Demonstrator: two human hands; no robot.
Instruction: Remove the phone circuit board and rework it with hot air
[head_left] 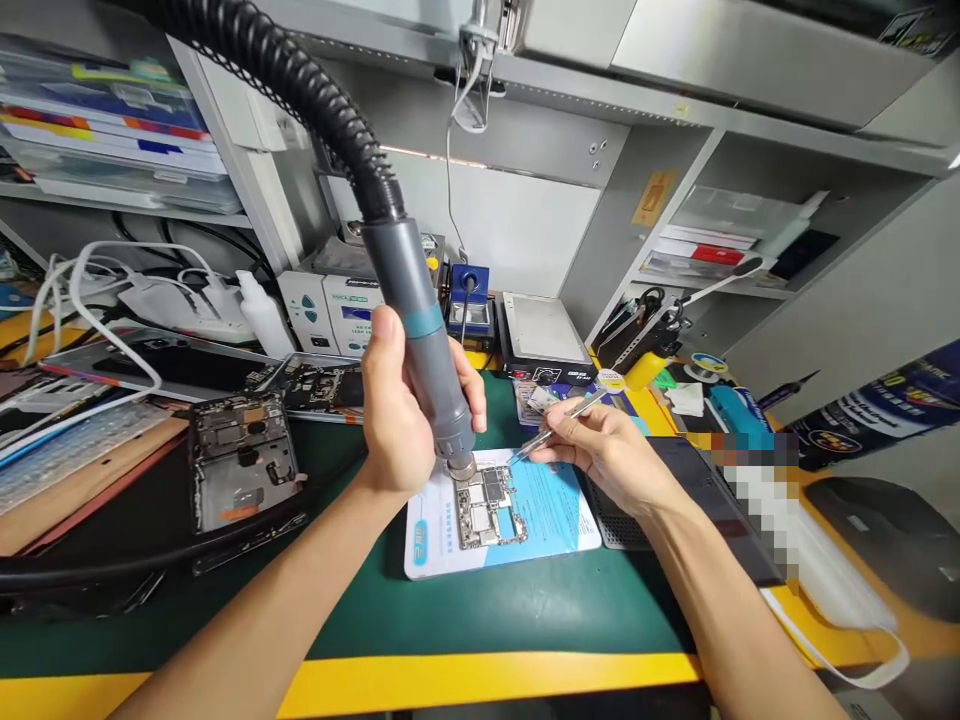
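Note:
My left hand (401, 420) is wrapped round the grey handle of a hot air gun (429, 350), whose ribbed black hose runs up to the top left. Its metal nozzle points down at the upper left part of a phone circuit board (491, 508). The board lies on a white and blue card (559, 510). A pair of tweezers (559, 425) is pinched in my right hand (604, 450), with the tips near the board's upper right corner. Whether the tips touch the board I cannot tell.
An opened phone body (244, 455) and other phone parts lie on the left of the green mat (360, 610). Behind stand a white bottle (264, 315), a soldering station (470, 300) and a flat heating plate (544, 330). A dark screen panel (712, 500) lies by my right wrist.

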